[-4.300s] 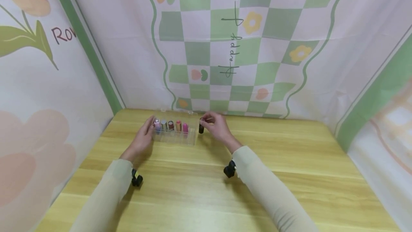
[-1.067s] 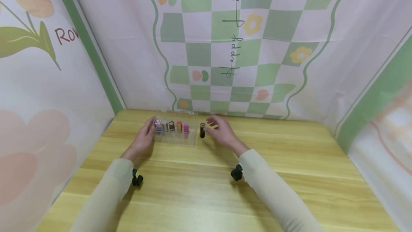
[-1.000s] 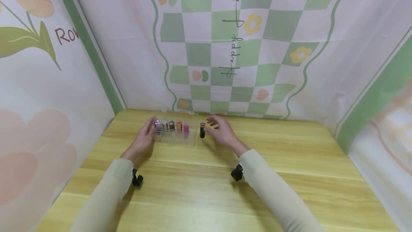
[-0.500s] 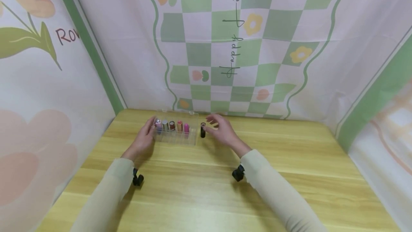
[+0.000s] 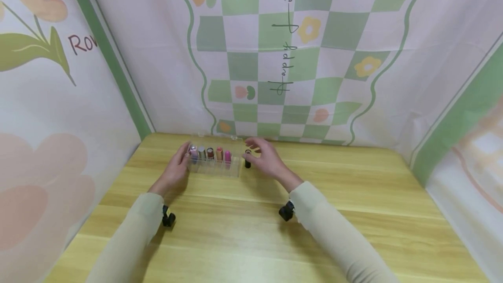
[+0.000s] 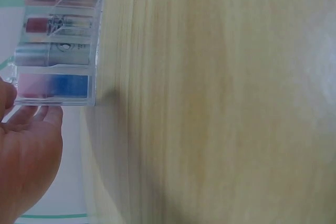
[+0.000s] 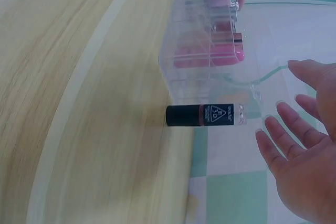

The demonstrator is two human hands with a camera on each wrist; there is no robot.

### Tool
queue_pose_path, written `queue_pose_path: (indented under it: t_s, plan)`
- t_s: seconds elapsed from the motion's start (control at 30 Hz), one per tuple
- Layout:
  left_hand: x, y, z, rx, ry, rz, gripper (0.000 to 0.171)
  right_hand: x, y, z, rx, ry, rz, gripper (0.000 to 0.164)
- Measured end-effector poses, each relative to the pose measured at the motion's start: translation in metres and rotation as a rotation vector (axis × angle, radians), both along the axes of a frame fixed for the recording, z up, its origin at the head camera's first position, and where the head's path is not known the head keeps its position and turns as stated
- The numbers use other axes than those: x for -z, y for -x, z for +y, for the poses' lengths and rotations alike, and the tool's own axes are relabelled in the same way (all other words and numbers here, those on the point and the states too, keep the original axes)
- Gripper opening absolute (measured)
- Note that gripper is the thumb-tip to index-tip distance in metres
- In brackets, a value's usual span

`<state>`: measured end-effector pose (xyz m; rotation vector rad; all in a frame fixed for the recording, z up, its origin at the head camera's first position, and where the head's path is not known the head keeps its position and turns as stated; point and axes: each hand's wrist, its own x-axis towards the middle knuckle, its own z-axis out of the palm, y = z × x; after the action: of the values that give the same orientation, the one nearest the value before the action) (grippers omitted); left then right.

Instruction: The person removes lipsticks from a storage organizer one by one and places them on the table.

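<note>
My left hand (image 5: 174,170) grips the left end of a clear plastic lipstick box (image 5: 199,170), its lid raised at the back. Inside, in separate slots, stand a pink-and-blue tube (image 6: 55,85), a silver tube (image 6: 52,54), a dark red lipstick (image 5: 210,154), a gold one with a reddish top (image 5: 219,153) and a bright pink one (image 5: 228,157). To the right of the box, a black lipstick tube (image 7: 202,115) with a clear top and white lettering stands upright on the table. Beside and above it is my right hand (image 5: 267,158), fingers spread and holding nothing.
The wooden table (image 5: 235,230) reaches back to a green-and-white checked curtain (image 5: 271,56), close behind the box. A flowered curtain (image 5: 43,165) hangs along the left side. Small black cameras sit on both wrists.
Earlier my right hand held the black tube at its top; now the tube stands free, slightly nearer me. In the last half second that hand shifted a little left. My left hand stays put.
</note>
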<state>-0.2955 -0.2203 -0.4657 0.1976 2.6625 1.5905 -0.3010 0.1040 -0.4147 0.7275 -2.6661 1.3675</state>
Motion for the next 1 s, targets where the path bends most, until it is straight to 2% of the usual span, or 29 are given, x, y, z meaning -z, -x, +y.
queue_pose_path:
  t_s: [0.23,0.67,1.0]
  plan:
    - [0.002,0.001,0.0,-0.003,0.007,0.011,0.055,-0.002,0.0,-0.01,-0.023,-0.021,0.026,0.056]
    - [0.001,0.0,0.0,-0.001,0.005,0.002,0.055,0.002,0.002,-0.028,-0.024,-0.037,0.03,0.052]
    - [0.001,0.001,0.0,-0.003,0.012,0.002,0.055,0.006,0.006,-0.04,-0.02,-0.109,0.066,0.052]
